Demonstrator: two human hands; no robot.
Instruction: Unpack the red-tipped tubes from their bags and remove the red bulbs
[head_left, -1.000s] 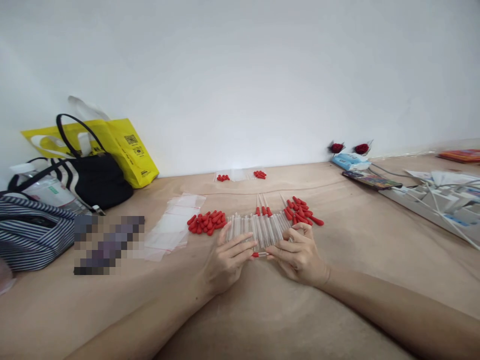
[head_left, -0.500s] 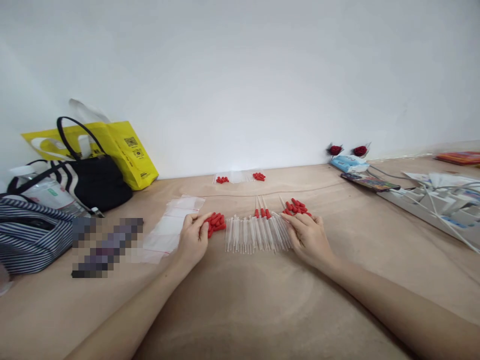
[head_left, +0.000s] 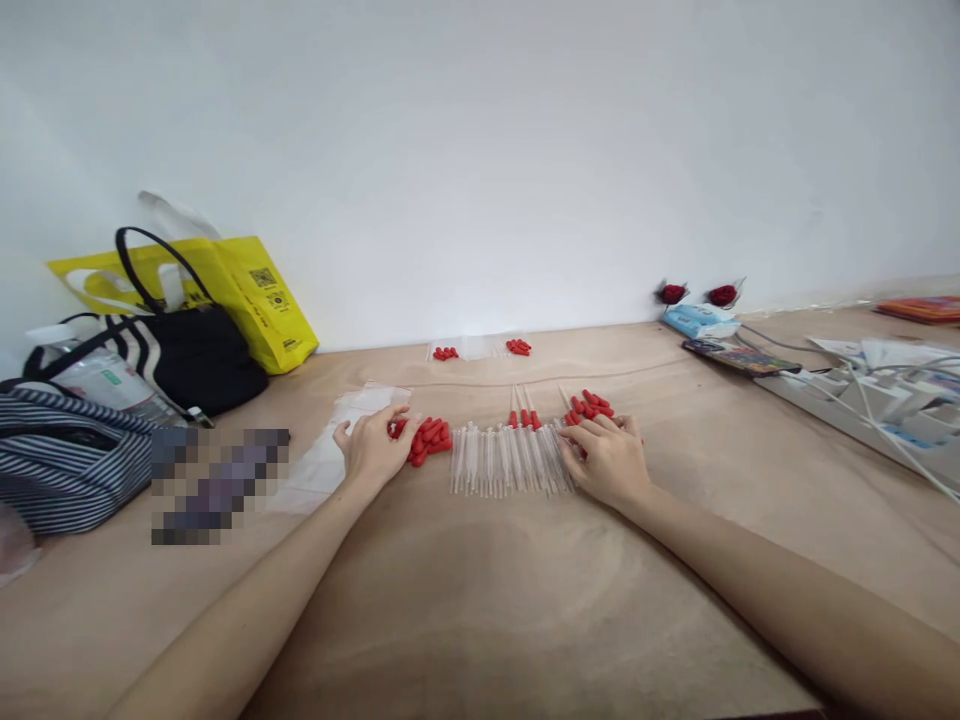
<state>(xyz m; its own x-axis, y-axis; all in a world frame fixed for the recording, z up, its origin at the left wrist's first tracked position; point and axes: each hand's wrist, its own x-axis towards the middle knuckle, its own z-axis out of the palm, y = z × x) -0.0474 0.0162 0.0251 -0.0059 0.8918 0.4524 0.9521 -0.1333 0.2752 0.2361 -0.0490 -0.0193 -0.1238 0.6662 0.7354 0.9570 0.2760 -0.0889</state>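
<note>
My left hand (head_left: 375,446) rests at the left side of a pile of red rubber bulbs (head_left: 431,440), its fingers apart and curved over the nearest ones. My right hand (head_left: 613,462) lies low at the right end of a row of clear thin tubes (head_left: 506,462), its fingers stretched out beside the last tubes. Whether its fingertips touch them I cannot tell. Beyond the row lie several droppers (head_left: 525,418), red bulbs on them and narrow tips pointing away. Another heap of red bulbs (head_left: 589,405) is just past my right hand, partly hidden by it.
Clear plastic bags (head_left: 322,465) lie left of my left hand. Farther back are another clear bag (head_left: 480,348) and small red bulb groups. Bags (head_left: 202,350) stand at left; a tissue pack (head_left: 699,322), phone (head_left: 739,358) and power strip with cables (head_left: 862,400) are at right.
My left hand has loosened and shifted slightly left and back from the bulb pile, showing more of it. My right hand has flattened at the tubes, whose right end now looks straighter.
</note>
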